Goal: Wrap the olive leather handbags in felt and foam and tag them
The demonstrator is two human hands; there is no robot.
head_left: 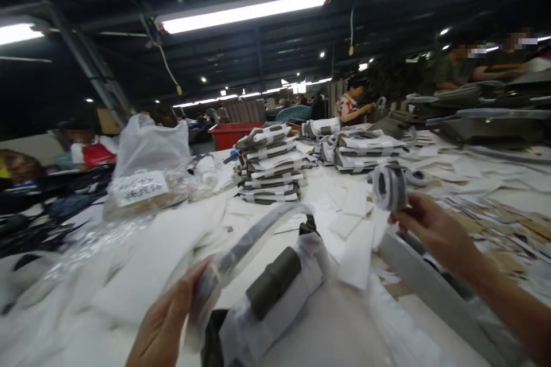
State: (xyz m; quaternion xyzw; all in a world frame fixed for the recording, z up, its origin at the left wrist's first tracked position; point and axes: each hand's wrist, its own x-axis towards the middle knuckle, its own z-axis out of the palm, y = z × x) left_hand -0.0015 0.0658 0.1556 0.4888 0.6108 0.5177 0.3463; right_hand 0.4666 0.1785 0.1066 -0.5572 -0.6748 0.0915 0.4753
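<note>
My left hand (170,312) is closed around one end of a grey bag handle (253,235) covered in clear plastic. The handle arches over a dark olive bag (275,281) partly covered in thin white wrapping, which stands at the near edge of my view. A black fitting (309,223) joins the handle's far end to the bag. To the right, my right hand (430,226) grips a coiled strap (390,186) in translucent wrap, raised above a long grey box (422,281). My right fingertips are partly hidden behind the coil.
Stacked wrapped bags (271,169) stand mid-table, with another stack (365,149) beside them. A labelled plastic sack (146,166) is at left. Paper and card scraps (495,223) lie at right. A red bin (236,135) and a person (350,106) are beyond the table.
</note>
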